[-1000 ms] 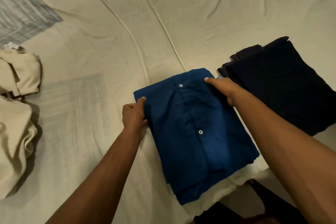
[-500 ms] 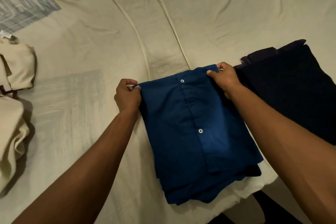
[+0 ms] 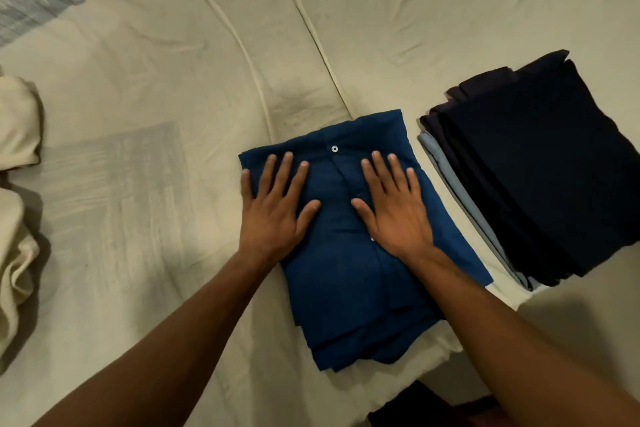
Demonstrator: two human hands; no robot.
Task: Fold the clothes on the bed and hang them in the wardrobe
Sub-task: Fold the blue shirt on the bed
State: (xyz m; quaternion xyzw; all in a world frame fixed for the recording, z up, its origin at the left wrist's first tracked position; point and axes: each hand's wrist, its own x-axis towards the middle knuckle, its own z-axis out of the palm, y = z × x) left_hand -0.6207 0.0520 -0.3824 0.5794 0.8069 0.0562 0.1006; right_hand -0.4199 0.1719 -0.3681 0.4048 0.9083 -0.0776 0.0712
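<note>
A folded blue button shirt (image 3: 349, 288) lies flat on the bed near its front edge, one white button showing at its far end. My left hand (image 3: 277, 208) presses flat on the shirt's left half, fingers straight and spread. My right hand (image 3: 394, 204) lies flat on the right half in the same way, covering a second button. Neither hand grips the cloth.
A stack of folded dark clothes (image 3: 540, 166) with a light blue piece low in the pile sits right of the shirt. Crumpled cream garments (image 3: 17, 211) lie at the left edge. The beige bedsheet (image 3: 173, 80) spreads beyond; a grey patterned pillow (image 3: 27, 0) sits far left.
Both hands let go of the shirt's far corners, which they pinched half a second ago, and now press flat on top of it. The shirt lies flatter on the bed.
</note>
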